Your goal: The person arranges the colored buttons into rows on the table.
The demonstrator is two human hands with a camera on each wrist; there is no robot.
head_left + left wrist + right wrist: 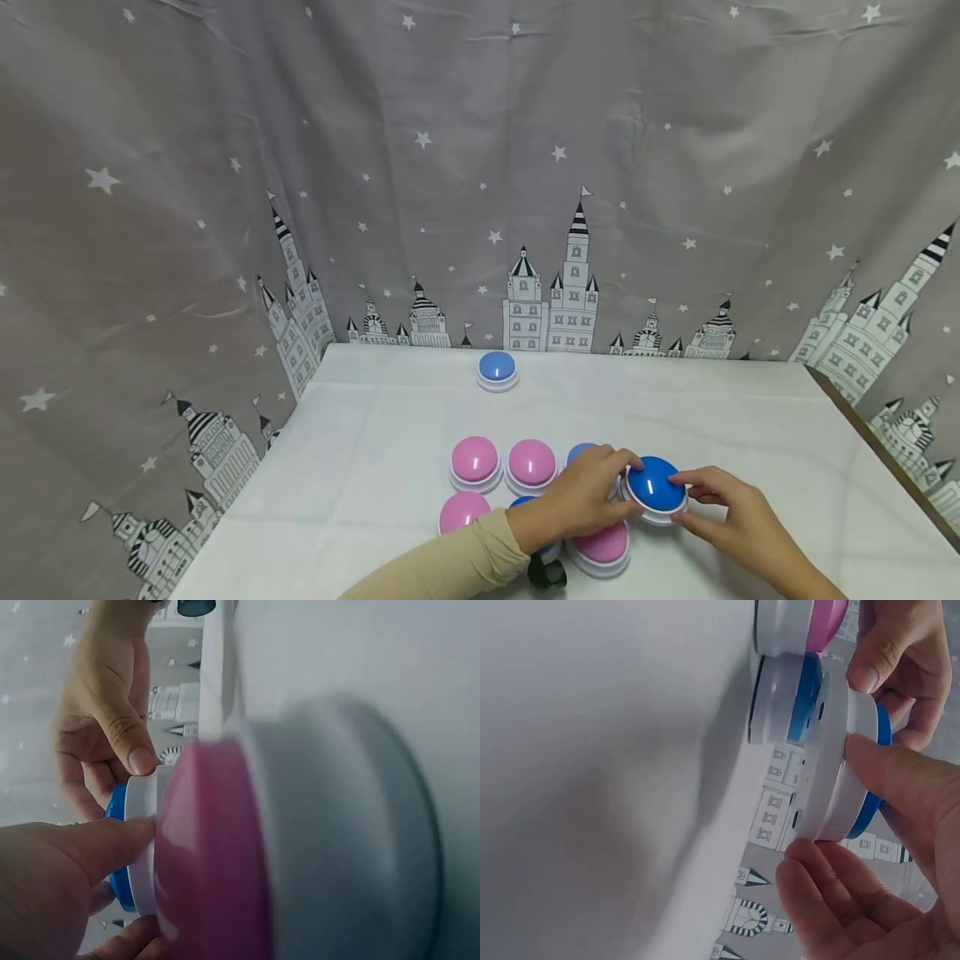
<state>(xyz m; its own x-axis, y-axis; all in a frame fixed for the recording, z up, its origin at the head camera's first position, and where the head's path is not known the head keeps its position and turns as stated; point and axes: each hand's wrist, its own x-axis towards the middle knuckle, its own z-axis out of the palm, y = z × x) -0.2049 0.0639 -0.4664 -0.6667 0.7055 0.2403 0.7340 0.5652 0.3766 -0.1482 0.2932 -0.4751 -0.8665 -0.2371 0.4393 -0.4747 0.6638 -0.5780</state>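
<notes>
A blue dome push button (656,485) with a white base is held between both hands, raised off the table with its underside showing in the right wrist view. My left hand (588,493) pinches its left side, thumb at the white base. From the other side, the fingers and thumb of my right hand (731,510) grip the rim. Under and beside the left hand stand a pink button (602,546) and two partly covered blue buttons, one behind the hand (581,451) and one by the wrist (522,502).
Left of the hands, pink buttons stand close together: one at the back left (475,460), one beside it (532,462), one nearer (463,510). Another blue button (497,367) stands at the white table's (375,467) far edge. A grey castle-print curtain (450,167) hangs behind.
</notes>
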